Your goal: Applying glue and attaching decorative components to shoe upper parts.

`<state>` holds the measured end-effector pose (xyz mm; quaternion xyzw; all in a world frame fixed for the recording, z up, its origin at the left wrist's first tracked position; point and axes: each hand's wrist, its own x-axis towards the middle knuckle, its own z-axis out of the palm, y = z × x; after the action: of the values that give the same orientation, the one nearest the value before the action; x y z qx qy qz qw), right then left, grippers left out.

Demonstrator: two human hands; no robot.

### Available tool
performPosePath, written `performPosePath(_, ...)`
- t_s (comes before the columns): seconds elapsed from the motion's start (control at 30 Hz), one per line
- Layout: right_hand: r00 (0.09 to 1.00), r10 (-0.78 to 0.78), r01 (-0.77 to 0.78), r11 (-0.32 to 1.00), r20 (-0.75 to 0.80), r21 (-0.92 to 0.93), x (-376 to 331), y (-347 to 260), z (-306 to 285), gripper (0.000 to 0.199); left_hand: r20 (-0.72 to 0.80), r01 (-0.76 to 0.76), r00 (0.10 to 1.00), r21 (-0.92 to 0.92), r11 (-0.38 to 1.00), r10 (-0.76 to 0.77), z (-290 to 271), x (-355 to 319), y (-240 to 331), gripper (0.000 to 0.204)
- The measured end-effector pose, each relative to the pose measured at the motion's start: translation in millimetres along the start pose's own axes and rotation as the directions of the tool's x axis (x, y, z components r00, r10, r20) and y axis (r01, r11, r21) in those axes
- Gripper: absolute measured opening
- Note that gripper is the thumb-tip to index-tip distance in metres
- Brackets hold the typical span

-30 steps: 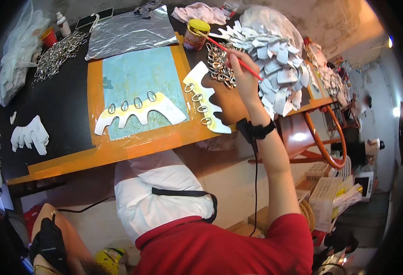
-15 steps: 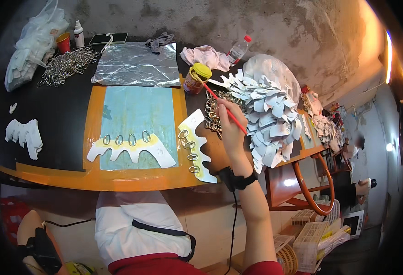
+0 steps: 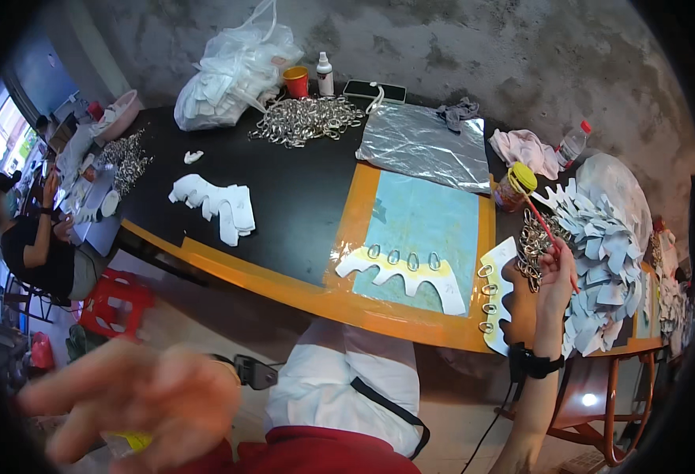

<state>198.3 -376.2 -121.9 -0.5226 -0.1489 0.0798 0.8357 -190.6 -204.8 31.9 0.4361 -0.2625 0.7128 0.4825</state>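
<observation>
My right hand (image 3: pixel 555 272) is closed around a thin red-handled brush (image 3: pixel 543 227), which slants up to a small jar with a yellow lid (image 3: pixel 521 175). Blurred by motion, my left hand (image 3: pixel 146 403) is raised off the table at lower left, fingers spread, nothing visible in it. A white scalloped piece (image 3: pixel 442 294) lies on the pale blue sheet (image 3: pixel 430 209), with several oval metal rings (image 3: pixel 413 261) along its yellowish edge. Left of my right hand, a second such piece (image 3: pixel 496 336) also carries several rings. Beside my right hand lies a pile of metal rings (image 3: pixel 531 245).
A large heap of white cut pieces (image 3: pixel 600 268) spreads at right. Stacked scalloped pieces (image 3: pixel 233 207) lie on the black table at left. Behind are more rings (image 3: pixel 304 120), a plastic bag (image 3: pixel 233 75), a red cup (image 3: pixel 295 81) and foil (image 3: pixel 426 146). Another person (image 3: pixel 39 237) sits far left.
My view has swung left, so the table shows farther right and another person appears. My left hand has come up into view. The right hand still holds the brush by the jar.
</observation>
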Motion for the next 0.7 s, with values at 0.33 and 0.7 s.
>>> performPosePath(0.33, 0.997, 0.07, -0.072, 0.996, 0.045, 0.05, 16.3, 10.8, 16.4, 0.031, 0.214, 0.857, -0.109, 0.515, 0.017, -0.971, -24.1, -41.3, -165.1, 0.047)
performPosePath(0.7, 0.999, 0.015, -0.008, 0.988, 0.05, -0.153, -4.0, -13.5, 18.9, 0.029, 0.107, 0.188, 0.415, 0.962, 0.2, -0.904, 17.8, -179.7, -375.0, 0.104)
